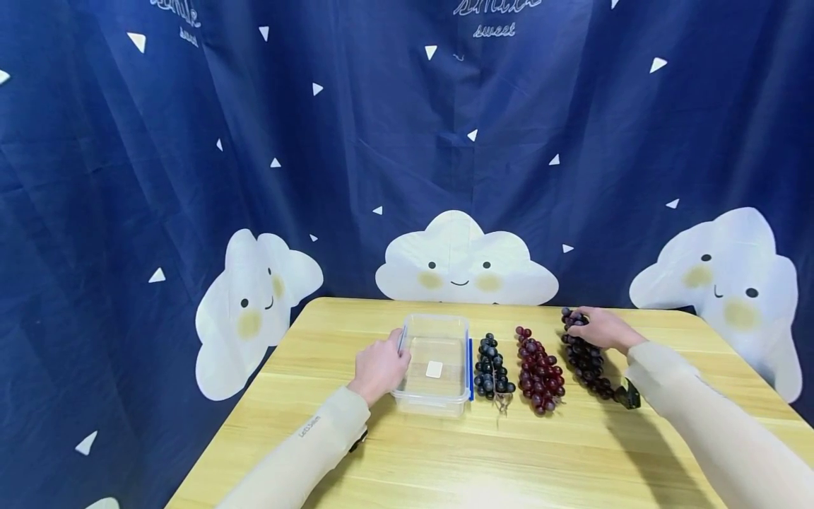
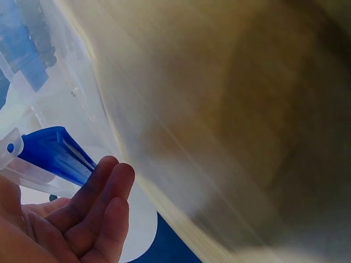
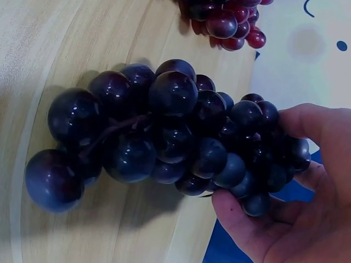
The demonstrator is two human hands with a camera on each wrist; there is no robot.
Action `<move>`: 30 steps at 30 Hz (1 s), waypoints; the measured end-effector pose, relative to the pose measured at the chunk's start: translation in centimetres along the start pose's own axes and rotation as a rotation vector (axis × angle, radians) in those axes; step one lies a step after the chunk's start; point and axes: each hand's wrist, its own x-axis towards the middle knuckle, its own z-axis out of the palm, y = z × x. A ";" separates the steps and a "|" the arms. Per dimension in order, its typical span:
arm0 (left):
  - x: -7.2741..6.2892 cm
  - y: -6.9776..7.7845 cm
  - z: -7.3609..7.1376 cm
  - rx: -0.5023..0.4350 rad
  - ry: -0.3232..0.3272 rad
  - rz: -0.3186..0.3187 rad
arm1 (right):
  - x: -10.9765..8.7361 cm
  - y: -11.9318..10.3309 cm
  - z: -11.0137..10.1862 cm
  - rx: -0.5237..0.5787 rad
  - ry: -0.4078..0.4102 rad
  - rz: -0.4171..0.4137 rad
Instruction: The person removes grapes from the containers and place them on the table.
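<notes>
My left hand [image 1: 381, 362] grips the left wall of a clear plastic food container [image 1: 435, 406] on the table. In the left wrist view, its fingers [image 2: 109, 189] curl beside a blue latch [image 2: 57, 150] of the container. At the right, my right hand [image 1: 604, 330] holds the far end of a bunch of dark purple grapes [image 1: 581, 353]. Seen from the right wrist, thumb and fingers [image 3: 233, 216] pinch the bunch from both sides, and its other end reaches out over the wood with a shadow below.
Between container and right hand lie a bunch of blue-black grapes [image 1: 491, 371] and a bunch of red grapes [image 1: 540, 375]. A blue latch strip [image 1: 471, 367] runs along the container's right side. Behind the wooden table [image 1: 407, 466] hangs a navy curtain [image 1: 381, 141] with smiling clouds.
</notes>
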 end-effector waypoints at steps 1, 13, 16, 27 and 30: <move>0.0 0.0 0.0 0.000 -0.001 -0.001 | 0.1 0.0 0.0 -0.005 -0.001 0.002; -0.1 0.0 0.0 -0.008 0.002 -0.007 | -1.2 -0.1 0.3 0.007 -0.040 0.033; -0.1 -0.1 0.0 -0.011 -0.001 -0.007 | -1.9 0.0 0.6 0.097 -0.114 0.119; 0.1 -0.4 0.2 0.004 0.012 0.006 | -3.4 0.4 2.8 0.238 -0.183 0.195; 0.1 -0.3 0.3 0.009 0.015 0.005 | -3.4 0.4 2.9 0.242 -0.184 0.194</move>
